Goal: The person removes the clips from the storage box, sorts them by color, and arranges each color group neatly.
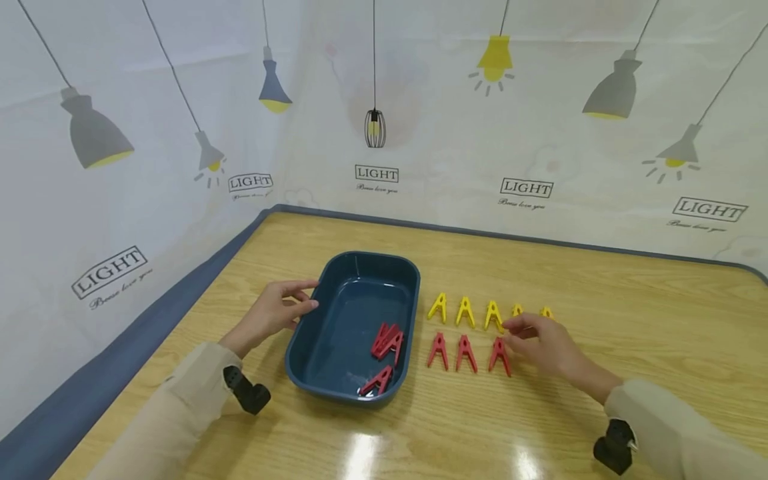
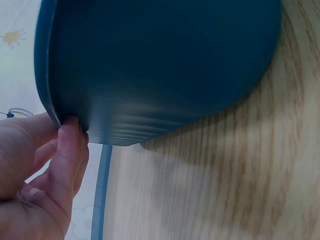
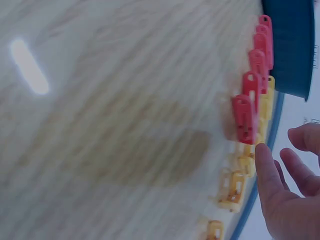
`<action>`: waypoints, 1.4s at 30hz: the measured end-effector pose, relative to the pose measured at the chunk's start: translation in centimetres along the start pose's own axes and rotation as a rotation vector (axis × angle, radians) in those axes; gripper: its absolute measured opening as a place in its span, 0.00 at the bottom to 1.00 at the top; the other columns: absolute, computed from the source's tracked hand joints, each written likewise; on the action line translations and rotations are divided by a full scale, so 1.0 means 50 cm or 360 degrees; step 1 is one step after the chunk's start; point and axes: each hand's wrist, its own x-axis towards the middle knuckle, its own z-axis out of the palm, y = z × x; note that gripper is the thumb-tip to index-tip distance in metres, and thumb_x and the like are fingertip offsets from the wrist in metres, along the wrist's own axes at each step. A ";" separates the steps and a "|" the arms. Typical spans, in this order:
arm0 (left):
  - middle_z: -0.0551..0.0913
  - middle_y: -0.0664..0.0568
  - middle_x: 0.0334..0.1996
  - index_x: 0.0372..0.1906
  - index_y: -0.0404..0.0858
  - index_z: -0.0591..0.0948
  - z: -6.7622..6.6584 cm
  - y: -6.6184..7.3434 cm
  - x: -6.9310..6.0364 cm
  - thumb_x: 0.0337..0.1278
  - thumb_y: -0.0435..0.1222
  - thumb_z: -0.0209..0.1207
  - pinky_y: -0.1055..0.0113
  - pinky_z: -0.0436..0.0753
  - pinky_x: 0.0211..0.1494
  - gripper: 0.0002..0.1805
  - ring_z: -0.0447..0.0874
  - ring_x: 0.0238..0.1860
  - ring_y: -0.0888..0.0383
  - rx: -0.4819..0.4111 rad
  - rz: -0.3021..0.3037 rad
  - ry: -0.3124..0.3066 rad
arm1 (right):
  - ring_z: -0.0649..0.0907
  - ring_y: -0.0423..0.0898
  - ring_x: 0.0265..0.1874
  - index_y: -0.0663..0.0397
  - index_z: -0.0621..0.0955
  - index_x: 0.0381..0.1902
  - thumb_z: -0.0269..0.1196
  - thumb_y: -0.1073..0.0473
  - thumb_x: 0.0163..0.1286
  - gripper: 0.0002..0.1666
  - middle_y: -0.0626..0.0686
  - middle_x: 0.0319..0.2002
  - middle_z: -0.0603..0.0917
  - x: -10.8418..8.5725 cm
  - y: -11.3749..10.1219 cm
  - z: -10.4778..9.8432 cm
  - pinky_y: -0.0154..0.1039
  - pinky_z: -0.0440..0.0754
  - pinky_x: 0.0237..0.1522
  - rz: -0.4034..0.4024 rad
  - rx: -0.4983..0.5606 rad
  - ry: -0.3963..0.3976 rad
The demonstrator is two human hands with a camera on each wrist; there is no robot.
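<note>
A deep blue tub (image 1: 354, 396) stands on the table with several red clips (image 1: 377, 380) inside. My left hand (image 1: 273, 312) pinches its left rim; in the left wrist view the hand (image 2: 47, 175) has thumb and fingers on either side of the tub edge (image 2: 46, 85). My right hand (image 1: 549, 347), fingers parted, is beside the rightmost red clip (image 1: 500, 356) of a row of three. In the right wrist view, a fingertip of that hand (image 3: 290, 185) is close to the nearest red clip (image 3: 244, 119); contact cannot be told. Behind the red row, yellow clips (image 1: 465, 313) form another, partly hidden by my right hand.
The wooden table (image 1: 468, 427) has a blue border along its back edge. Behind and to the left hangs a pale sheet (image 1: 432, 80) printed with lamps. Two more red clips (image 1: 438, 351) (image 1: 465, 354) lie between the tub and my right hand.
</note>
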 end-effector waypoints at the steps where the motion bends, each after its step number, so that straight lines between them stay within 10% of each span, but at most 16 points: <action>1: 0.75 0.44 0.35 0.60 0.37 0.68 0.000 0.000 0.000 0.56 0.36 0.55 0.64 0.79 0.28 0.25 0.80 0.31 0.57 -0.0001 0.0000 0.0003 | 0.79 0.53 0.37 0.67 0.76 0.43 0.58 0.62 0.61 0.14 0.56 0.36 0.79 0.002 -0.005 -0.002 0.39 0.78 0.33 -0.0025 -0.0008 0.0023; 8: 0.75 0.44 0.35 0.60 0.38 0.68 0.001 0.001 0.000 0.57 0.36 0.55 0.64 0.79 0.28 0.25 0.80 0.31 0.57 0.0008 0.0004 0.0002 | 0.79 0.50 0.37 0.65 0.77 0.42 0.58 0.63 0.61 0.12 0.56 0.37 0.79 0.027 -0.058 -0.003 0.36 0.78 0.34 -0.0173 0.0048 0.0048; 30: 0.75 0.44 0.36 0.60 0.37 0.68 0.001 0.002 -0.001 0.57 0.36 0.55 0.63 0.80 0.29 0.25 0.80 0.31 0.56 0.0024 0.0016 0.0019 | 0.79 0.41 0.36 0.60 0.77 0.41 0.57 0.63 0.62 0.09 0.54 0.38 0.80 0.145 -0.240 0.095 0.32 0.77 0.39 -0.0684 0.0105 -0.0605; 42: 0.75 0.44 0.33 0.59 0.35 0.69 -0.001 -0.001 0.000 0.56 0.36 0.56 0.64 0.79 0.28 0.25 0.80 0.29 0.57 -0.0001 0.0039 0.0025 | 0.80 0.40 0.37 0.64 0.77 0.44 0.61 0.59 0.59 0.18 0.54 0.39 0.81 0.219 -0.257 0.156 0.29 0.75 0.41 -0.0633 0.0008 -0.0979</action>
